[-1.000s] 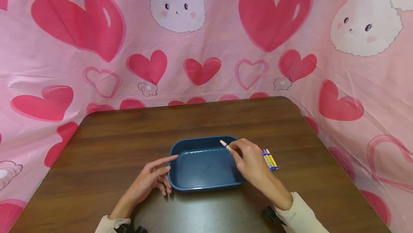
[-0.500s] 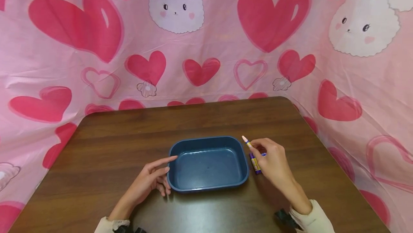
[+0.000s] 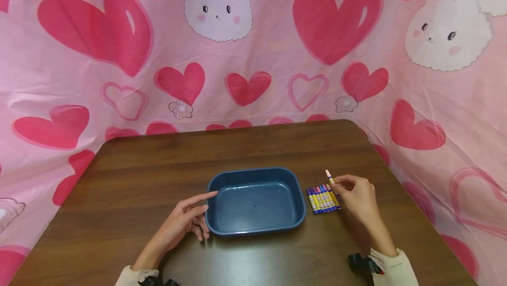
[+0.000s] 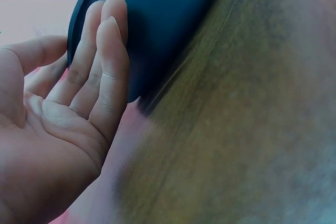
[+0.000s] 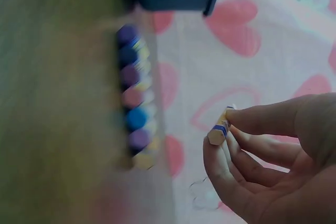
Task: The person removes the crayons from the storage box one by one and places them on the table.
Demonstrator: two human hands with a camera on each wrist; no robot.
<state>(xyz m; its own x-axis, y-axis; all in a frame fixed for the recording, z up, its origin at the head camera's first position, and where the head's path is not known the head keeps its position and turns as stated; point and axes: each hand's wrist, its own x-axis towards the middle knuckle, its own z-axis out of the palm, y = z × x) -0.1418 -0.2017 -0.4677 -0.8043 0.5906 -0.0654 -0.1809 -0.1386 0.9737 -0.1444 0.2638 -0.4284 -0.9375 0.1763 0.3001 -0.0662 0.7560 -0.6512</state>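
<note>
A pale peach crayon (image 3: 330, 176) with a yellow and blue wrapper is pinched between the thumb and fingers of my right hand (image 3: 358, 198). The right wrist view shows the flat end of this crayon (image 5: 216, 136) and the hand raised above the table. Just left of that hand lies a row of crayons (image 3: 324, 199), side by side, with purple, pink, blue and other tips. My left hand (image 3: 186, 218) touches the left end of a dark blue tray (image 3: 255, 204), its index finger reaching over the rim. Seen from the left wrist, its extended fingers (image 4: 113, 56) overlap the tray wall.
A brown wooden table (image 3: 158, 167) carries the tray and the crayons. Behind it and along the sides hangs a pink cloth (image 3: 253, 57) printed with hearts and rabbits. Dark wrist devices (image 3: 360, 263) are strapped near the sleeves.
My right hand has carried the peach crayon from over the tray's right side to the right, past the crayon row, which now shows fully. The left hand and the tray have stayed put.
</note>
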